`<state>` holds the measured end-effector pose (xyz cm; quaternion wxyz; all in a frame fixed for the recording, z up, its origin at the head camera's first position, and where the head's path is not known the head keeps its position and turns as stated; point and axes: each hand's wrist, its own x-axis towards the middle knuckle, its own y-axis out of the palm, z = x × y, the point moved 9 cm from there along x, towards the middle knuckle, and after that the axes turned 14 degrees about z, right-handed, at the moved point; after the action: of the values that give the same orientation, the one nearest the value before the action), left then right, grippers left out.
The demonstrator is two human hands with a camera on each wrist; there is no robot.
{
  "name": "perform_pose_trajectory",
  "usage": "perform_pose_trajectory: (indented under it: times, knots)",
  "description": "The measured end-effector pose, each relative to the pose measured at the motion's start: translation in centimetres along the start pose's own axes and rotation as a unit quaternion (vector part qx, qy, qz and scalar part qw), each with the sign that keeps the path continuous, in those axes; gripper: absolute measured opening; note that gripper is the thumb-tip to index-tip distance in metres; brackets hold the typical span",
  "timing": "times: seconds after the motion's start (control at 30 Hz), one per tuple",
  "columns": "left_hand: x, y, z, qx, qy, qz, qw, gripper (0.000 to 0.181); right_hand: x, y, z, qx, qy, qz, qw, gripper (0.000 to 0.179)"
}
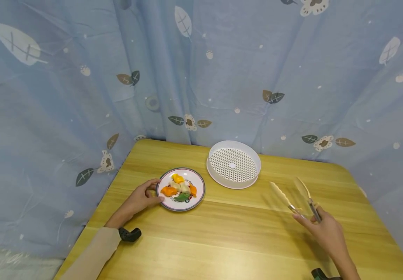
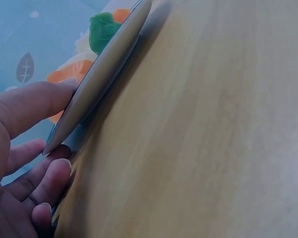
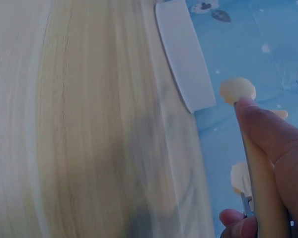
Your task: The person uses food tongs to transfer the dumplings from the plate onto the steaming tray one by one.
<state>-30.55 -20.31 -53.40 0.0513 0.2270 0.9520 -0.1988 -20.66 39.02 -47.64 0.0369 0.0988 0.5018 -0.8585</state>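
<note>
My left hand [image 1: 140,200] grips the left rim of a round white plate [image 1: 198,182] with dark edge lines, thumb on top and fingers at the underside. In the left wrist view the plate [image 2: 109,69] shows edge-on, close over the wood. Several dumplings lie on it: orange [image 1: 169,191], yellow [image 1: 178,178], green [image 1: 182,197] and whitish ones in the middle. At the right, my right hand [image 1: 327,233] holds food tongs [image 1: 281,195] with cream scalloped tips spread apart, above the table. Thumb and fingers press on the metal arms; nothing is between the tips.
A round white steamer tray [image 1: 234,185] with a perforated base stands at the table's back, right of the plate. The wooden table [image 1: 222,241] backs onto a blue leaf-patterned curtain [image 1: 222,70], which also hangs along the left and right sides.
</note>
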Motion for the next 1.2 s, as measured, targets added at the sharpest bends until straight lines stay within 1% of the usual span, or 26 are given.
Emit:
perform_pose_trajectory:
  times: [0.1,0.3,0.43,0.73,0.87,1.03,1.13,1.2]
  knots:
    - [0.0,0.0,-0.1,-0.002,-0.001,0.005,1.0000,0.074,0.0,0.1,0.6,0.004,-0.009,-0.005,0.9999,0.085]
    - [0.1,-0.1,-0.1,0.004,-0.005,0.009,0.9999,0.075,0.1,0.4,2.2,0.023,-0.034,-0.003,0.9992,0.054]
    - [0.1,0.0,-0.2,0.009,0.000,0.009,0.9999,0.075,0.3,0.5,3.3,0.017,-0.061,-0.016,0.9979,0.047]
    - [0.1,-0.2,-0.1,0.010,0.006,0.006,0.9999,0.073,0.6,1.0,4.3,0.021,-0.095,-0.026,0.9950,0.040]
    - [0.0,-0.1,-0.5,0.017,-0.001,0.004,0.9998,0.073,0.7,1.2,5.0,0.014,-0.109,-0.030,0.9935,0.038]
    - [0.1,-0.1,-0.3,0.026,-0.008,0.002,0.9996,0.073,0.8,1.6,6.3,0.008,-0.134,-0.035,0.9904,0.037]
    - [0.1,-0.2,-0.2,0.024,-0.009,0.000,0.9997,0.072,0.8,1.8,7.1,0.007,-0.151,-0.033,0.9880,0.044]
    - [0.1,-0.1,-0.2,0.022,-0.007,0.003,0.9997,0.073,0.9,2.1,7.5,0.005,-0.159,-0.030,0.9869,0.051]
